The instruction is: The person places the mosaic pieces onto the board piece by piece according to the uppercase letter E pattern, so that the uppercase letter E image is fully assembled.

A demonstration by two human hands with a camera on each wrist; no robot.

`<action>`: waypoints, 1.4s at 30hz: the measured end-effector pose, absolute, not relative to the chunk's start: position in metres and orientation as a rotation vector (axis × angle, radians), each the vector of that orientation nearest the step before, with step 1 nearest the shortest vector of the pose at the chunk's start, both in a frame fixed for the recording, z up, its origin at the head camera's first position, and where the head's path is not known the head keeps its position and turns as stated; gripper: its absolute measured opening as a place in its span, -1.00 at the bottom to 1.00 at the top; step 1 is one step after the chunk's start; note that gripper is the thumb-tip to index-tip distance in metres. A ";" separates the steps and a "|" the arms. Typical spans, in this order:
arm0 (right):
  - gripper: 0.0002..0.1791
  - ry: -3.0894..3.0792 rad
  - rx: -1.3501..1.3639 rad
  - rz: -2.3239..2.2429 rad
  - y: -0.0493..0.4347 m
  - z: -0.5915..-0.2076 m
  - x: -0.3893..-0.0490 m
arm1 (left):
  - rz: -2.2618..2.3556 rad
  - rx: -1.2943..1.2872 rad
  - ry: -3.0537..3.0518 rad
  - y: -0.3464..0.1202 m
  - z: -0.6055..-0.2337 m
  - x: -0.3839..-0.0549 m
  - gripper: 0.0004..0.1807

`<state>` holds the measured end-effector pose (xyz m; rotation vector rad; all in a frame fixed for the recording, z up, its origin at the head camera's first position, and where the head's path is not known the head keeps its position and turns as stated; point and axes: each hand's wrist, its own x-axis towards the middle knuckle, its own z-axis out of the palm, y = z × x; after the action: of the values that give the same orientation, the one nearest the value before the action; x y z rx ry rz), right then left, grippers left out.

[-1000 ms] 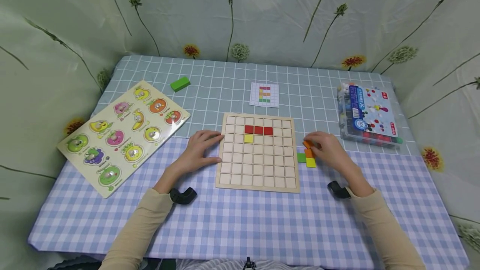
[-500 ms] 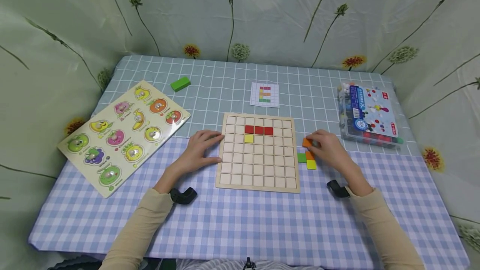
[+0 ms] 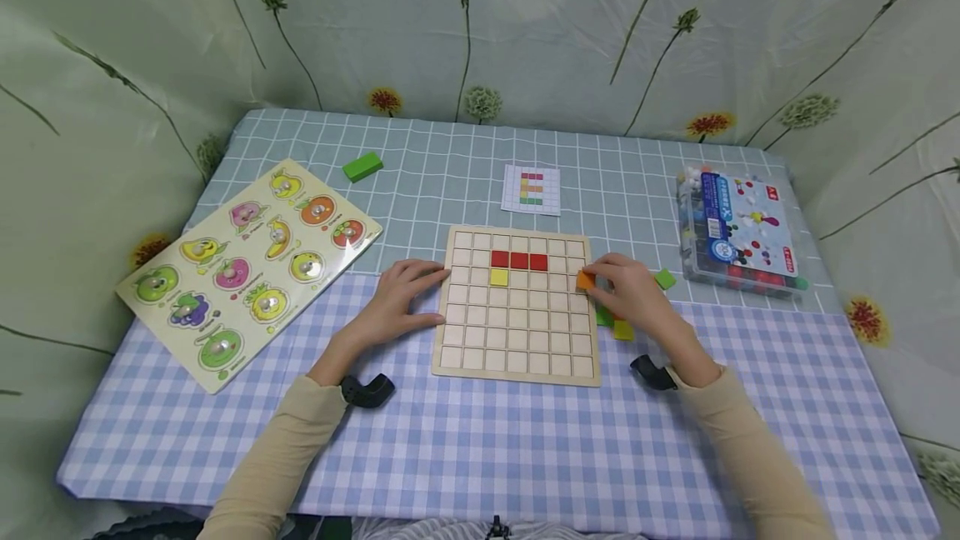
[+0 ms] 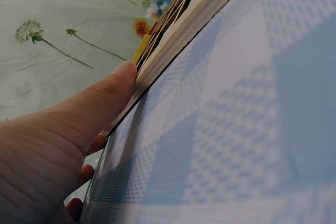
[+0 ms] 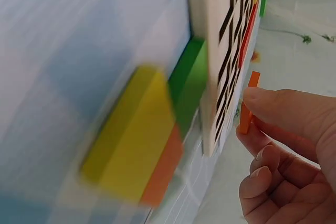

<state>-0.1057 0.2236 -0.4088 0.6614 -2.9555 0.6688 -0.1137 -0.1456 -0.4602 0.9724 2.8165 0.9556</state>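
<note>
A wooden grid board (image 3: 517,340) lies mid-table, with a row of three red tiles (image 3: 519,260) and one yellow tile (image 3: 498,277) under the leftmost. Along its left edge my left hand (image 3: 397,298) rests, fingers extended, thumb tip (image 4: 125,72) touching the side. My right hand (image 3: 633,294) pinches an orange square tile (image 5: 249,103) between thumb and finger, over the board's right edge. Below that hand, a yellow tile (image 5: 131,140), a green tile (image 5: 189,77) and another orange tile (image 5: 161,169) lie together beside the board. One more green tile (image 3: 665,279) lies past the hand.
A printed pattern card (image 3: 531,190) lies behind the board. Left of it are a green block (image 3: 363,167) and a fruit puzzle board (image 3: 247,273). At the back right stands a clear plastic box (image 3: 742,227) of colored pieces.
My right hand has lifted the orange tile from beside the others and carried it left to the board's edge. A green tile behind that hand has come into view. My left hand stays put.
</note>
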 end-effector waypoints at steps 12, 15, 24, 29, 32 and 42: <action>-0.70 -3.016 0.732 0.724 0.191 -0.405 -0.109 | 0.962 0.948 2.803 -0.145 -0.459 -0.113 -0.24; -0.70 -3.021 0.774 0.728 0.182 -0.405 -0.109 | 0.957 0.943 2.803 -0.145 -0.459 -0.113 -0.24; -0.69 -2.998 0.889 0.682 0.161 -0.407 -0.109 | 0.957 0.943 2.800 -0.145 -0.458 -0.113 -0.24; -0.73 -2.975 0.939 0.700 0.153 -0.408 -0.110 | 0.956 0.943 2.803 -0.145 -0.458 -0.113 -0.24; -0.74 -2.978 0.968 0.700 0.148 -0.410 -0.109 | 0.955 0.945 2.805 -0.145 -0.457 -0.114 -0.24; -0.76 -3.001 0.994 0.717 0.138 -0.412 -0.110 | 0.949 0.940 2.806 -0.144 -0.457 -0.113 -0.23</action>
<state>-0.1096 0.1381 -0.4121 0.9944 -3.0010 0.7172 -0.1128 -0.1443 -0.4573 0.9399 2.8059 0.9488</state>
